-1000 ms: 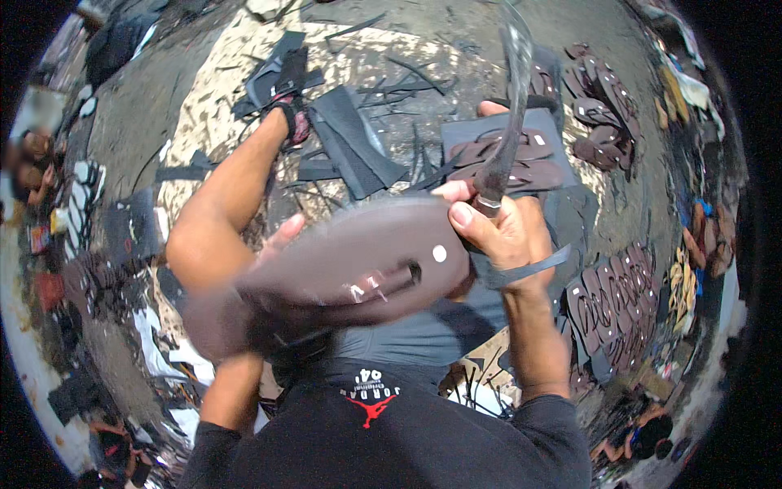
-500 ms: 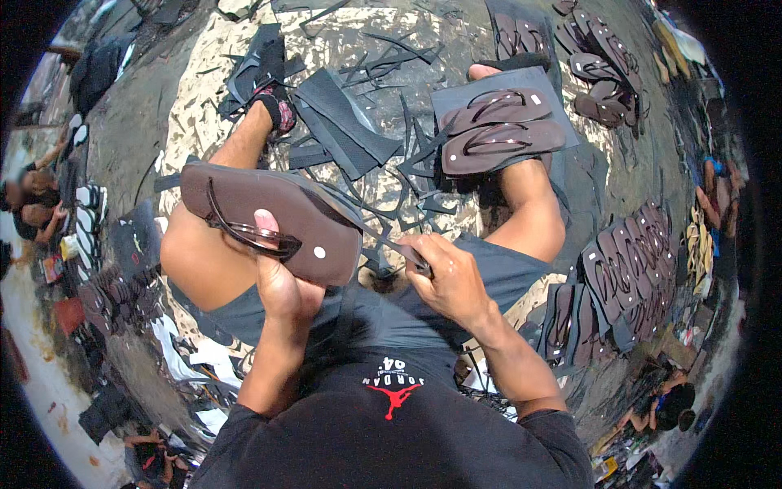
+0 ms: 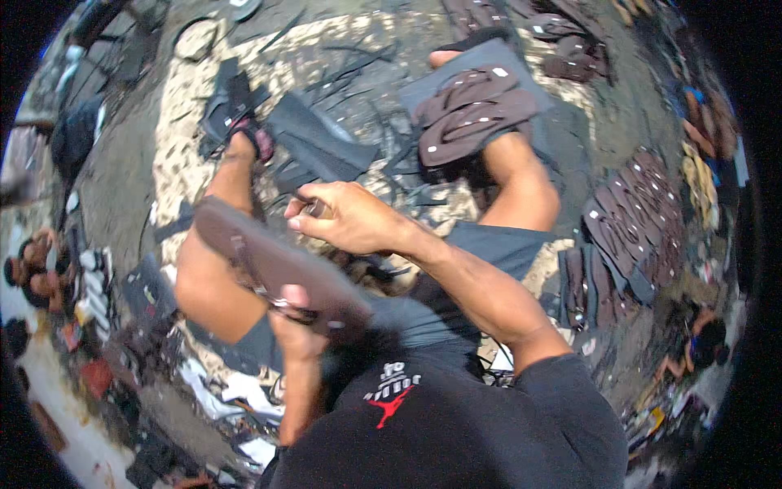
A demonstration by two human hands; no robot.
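Note:
My left hand [image 3: 297,332] is closed around the toe-strap part of a brown flip-flop [image 3: 293,265], its thumb lying over the glossy strap. The sandal is tilted, its upper face toward me, over my left thigh and blurred by motion. Just beyond its far edge is my right hand [image 3: 354,216], closed on a slim dark tool [image 3: 315,209]; only a short part of it shows, and its tip cannot be made out. A pair of brown flip-flops [image 3: 476,122] lies by my right foot on a grey sheet [image 3: 525,85].
Dark offcuts [image 3: 322,138] and thin strips litter a pale patterned mat [image 3: 175,134] between my feet. Rows of brown flip-flops [image 3: 635,216] stand at the right, with more sandals [image 3: 570,61] at the far right. People [image 3: 41,269] sit at the left edge.
My right hand has moved left and away from me, across to the sandal's far edge, with the tool. The sandal has tilted and shifted slightly toward me. The whole view has turned a little.

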